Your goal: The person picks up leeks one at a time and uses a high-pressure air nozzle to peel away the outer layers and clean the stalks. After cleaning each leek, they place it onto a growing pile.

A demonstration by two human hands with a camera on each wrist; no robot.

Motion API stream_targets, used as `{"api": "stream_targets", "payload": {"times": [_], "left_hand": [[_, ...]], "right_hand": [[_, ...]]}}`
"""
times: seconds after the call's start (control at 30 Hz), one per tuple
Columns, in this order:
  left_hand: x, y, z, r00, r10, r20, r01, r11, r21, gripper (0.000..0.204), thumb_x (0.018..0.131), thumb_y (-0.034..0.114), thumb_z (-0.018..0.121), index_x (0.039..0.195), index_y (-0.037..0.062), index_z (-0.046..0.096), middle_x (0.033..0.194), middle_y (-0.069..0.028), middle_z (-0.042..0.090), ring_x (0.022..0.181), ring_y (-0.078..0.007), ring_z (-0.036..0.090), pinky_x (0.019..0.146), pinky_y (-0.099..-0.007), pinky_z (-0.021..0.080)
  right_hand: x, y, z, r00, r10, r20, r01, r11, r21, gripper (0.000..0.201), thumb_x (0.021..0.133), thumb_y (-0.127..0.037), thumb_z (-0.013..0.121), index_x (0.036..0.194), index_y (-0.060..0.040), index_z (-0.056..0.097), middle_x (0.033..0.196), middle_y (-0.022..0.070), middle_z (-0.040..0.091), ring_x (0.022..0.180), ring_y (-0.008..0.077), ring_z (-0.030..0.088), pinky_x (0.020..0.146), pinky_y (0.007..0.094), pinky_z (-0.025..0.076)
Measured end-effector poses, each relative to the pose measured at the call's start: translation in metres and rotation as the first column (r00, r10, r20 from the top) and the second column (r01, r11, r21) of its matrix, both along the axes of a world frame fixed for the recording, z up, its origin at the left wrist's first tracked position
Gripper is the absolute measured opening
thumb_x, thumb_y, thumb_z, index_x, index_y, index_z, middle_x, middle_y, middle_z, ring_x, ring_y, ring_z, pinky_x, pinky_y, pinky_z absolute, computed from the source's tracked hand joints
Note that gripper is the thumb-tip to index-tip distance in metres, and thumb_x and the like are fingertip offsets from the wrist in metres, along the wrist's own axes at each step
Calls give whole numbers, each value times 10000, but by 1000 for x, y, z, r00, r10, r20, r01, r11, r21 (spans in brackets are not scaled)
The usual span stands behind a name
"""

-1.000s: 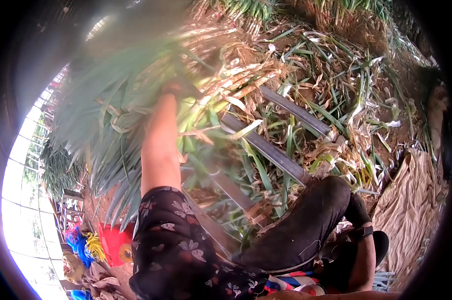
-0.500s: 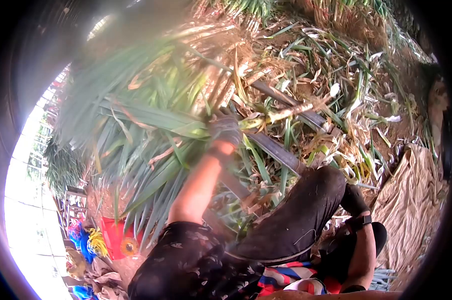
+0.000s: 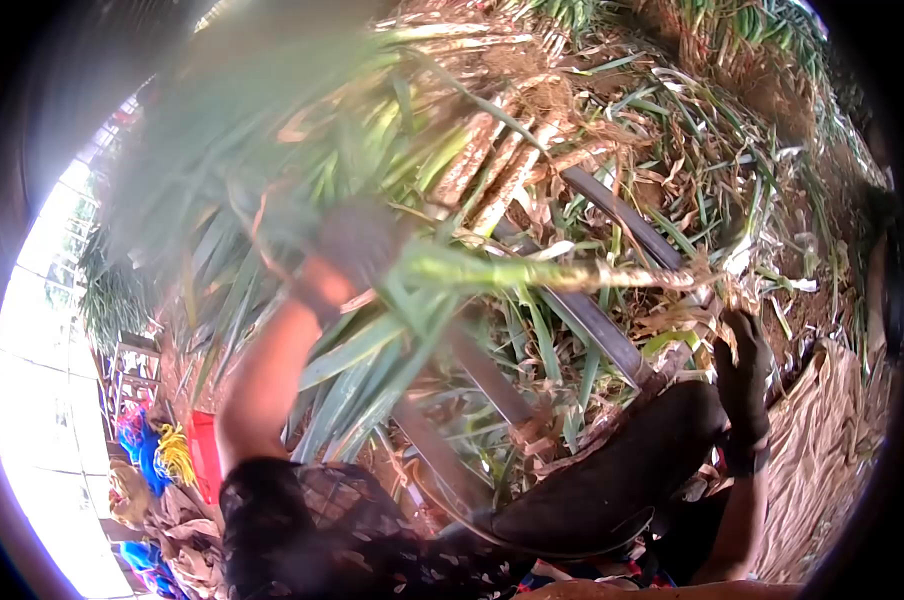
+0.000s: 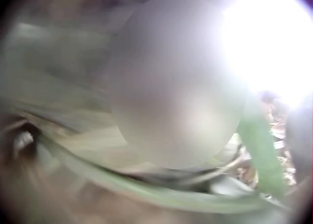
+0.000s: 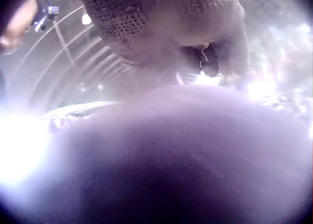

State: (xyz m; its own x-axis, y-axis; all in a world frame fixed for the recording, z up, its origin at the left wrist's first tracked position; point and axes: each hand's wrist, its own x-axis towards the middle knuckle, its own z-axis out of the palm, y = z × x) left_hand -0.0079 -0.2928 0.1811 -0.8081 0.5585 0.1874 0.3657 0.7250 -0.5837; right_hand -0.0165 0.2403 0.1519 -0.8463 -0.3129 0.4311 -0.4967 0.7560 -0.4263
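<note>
My gloved left hand (image 3: 357,245), blurred, grips a leek (image 3: 562,275) by its green leafy end in the head view. The stalk points right, its pale root end close to my right hand (image 3: 742,380). That hand wears a dark glove, its fingers extended and nothing in them, just above the knee. In the right wrist view the gloved right hand (image 5: 171,18) shows at the top. The left wrist view is mostly a blur, with a long green leaf (image 4: 161,194) across its lower part. Behind the left hand lies a pile of leeks (image 3: 492,175), roots pointing right.
Dark metal bars (image 3: 597,335) cross the ground in front of me. Cut leaves and peelings (image 3: 672,140) litter the soil. A brown cloth (image 3: 822,450) lies at right. At lower left are a red container (image 3: 205,455) and yellow ties (image 3: 175,455).
My left hand came off the pile with one leek and swung it toward me, moving left in the last half second. The right hand rose from beside the knee, fingers extending toward the root end.
</note>
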Motion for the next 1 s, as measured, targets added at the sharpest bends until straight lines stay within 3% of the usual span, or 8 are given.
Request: {"api": "stream_targets", "payload": {"times": [0.17, 0.27, 0.4, 0.5, 0.73, 0.83, 0.9, 1.0], "left_hand": [[124, 99, -42, 791, 594, 147, -606, 793, 63, 296, 804, 337, 614, 827, 44, 648, 768, -142, 584, 772, -295, 578, 606, -441, 489], [145, 76, -13, 769, 266, 581, -543, 751, 376, 340, 782, 353, 648, 900, 34, 632, 837, -162, 569, 806, -299, 572, 607, -441, 494], [86, 32, 50, 789, 542, 290, -613, 724, 316, 514, 761, 393, 683, 1097, 27, 554, 1040, -171, 551, 959, -325, 563, 759, -419, 486], [16, -46, 48, 850, 526, 13, -513, 823, 246, 807, 680, 443, 749, 1275, -4, 437, 1199, -186, 502, 1126, -345, 497, 866, -460, 454], [-37, -78, 32, 536, 761, 366, -838, 534, 115, 1069, 577, 453, 785, 1391, -24, 280, 1327, -200, 426, 1252, -350, 416, 973, -508, 400], [-34, -92, 26, 626, 688, 368, -770, 621, 149, 1042, 612, 431, 766, 1406, -21, 265, 1348, -209, 417, 1278, -371, 398, 987, -546, 393], [-30, -74, 40, 544, 716, 437, -809, 585, 48, 1043, 616, 447, 759, 1412, -15, 268, 1380, -223, 393, 1303, -387, 371, 1009, -560, 365], [-14, -22, 59, 651, 680, 339, -723, 691, 1, 1028, 670, 489, 721, 1437, -4, 246, 1437, -261, 329, 1366, -426, 274, 1029, -605, 316]], "right_hand": [[-76, -183, 53, 757, 628, -179, -591, 776, 221, 354, 769, -65, 655, 1096, 34, 563, 1113, 212, 556, 1000, 375, 577, 836, 428, 493], [-138, -290, 28, 638, 734, -233, -623, 670, 405, 398, 829, -195, 642, 1139, 34, 539, 1127, 212, 534, 1008, 368, 562, 849, 419, 495], [-180, -408, 27, 739, 655, -159, -582, 739, 339, 302, 895, -270, 569, 1053, -21, 635, 1086, 167, 605, 972, 298, 608, 786, 398, 528], [-177, -433, 41, 769, 526, 364, -633, 548, 546, 352, 943, -399, 506, 1230, -215, 597, 1151, 110, 602, 1024, 249, 598, 902, 409, 477], [-208, -478, 5, 899, 180, 400, -422, 602, 678, 464, 925, -567, 434, 1179, -233, 634, 1020, 71, 659, 998, 223, 627, 921, 463, 470], [-191, -439, -32, 912, 391, -122, -278, 810, 516, 490, 904, -592, 446, 1034, -179, 675, 907, 23, 644, 798, 234, 587, 819, 454, 413], [-151, -396, -30, 901, 399, -172, -304, 861, 408, 381, 879, -516, 484, 972, -214, 696, 904, 19, 660, 855, 247, 586, 810, 479, 381], [-107, -338, 0, 899, 278, 337, -416, 782, 464, 281, 862, -444, 516, 940, -240, 694, 885, 58, 684, 931, 296, 603, 845, 528, 334]]}}
